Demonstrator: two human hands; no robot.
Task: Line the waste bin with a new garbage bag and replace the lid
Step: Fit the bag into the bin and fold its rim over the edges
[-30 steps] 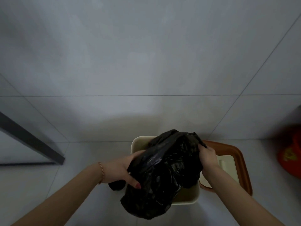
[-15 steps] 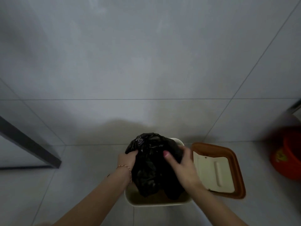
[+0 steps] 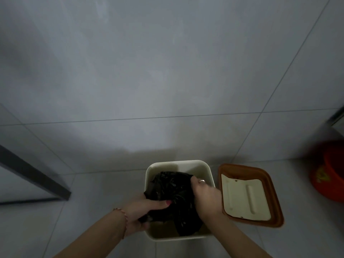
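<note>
A cream square waste bin (image 3: 193,165) stands on the tiled floor against the wall. A crumpled black garbage bag (image 3: 173,190) sits bunched down inside its mouth. My left hand (image 3: 143,211) grips the bag's near left part at the bin's left rim. At the bag's right side, my right hand (image 3: 204,196) clutches the plastic, its fingers curled into it. The bin's lid (image 3: 247,196), brown-rimmed with a cream flap, lies on the floor just right of the bin.
A red bucket (image 3: 329,175) stands at the far right edge. A dark metal bar (image 3: 35,175) runs diagonally along the left, low by the floor. Grey tiled wall rises behind the bin.
The bag, held high above the bin a second ago, has been pushed down inside it. Both hands dropped with it and stayed closed on the plastic.
</note>
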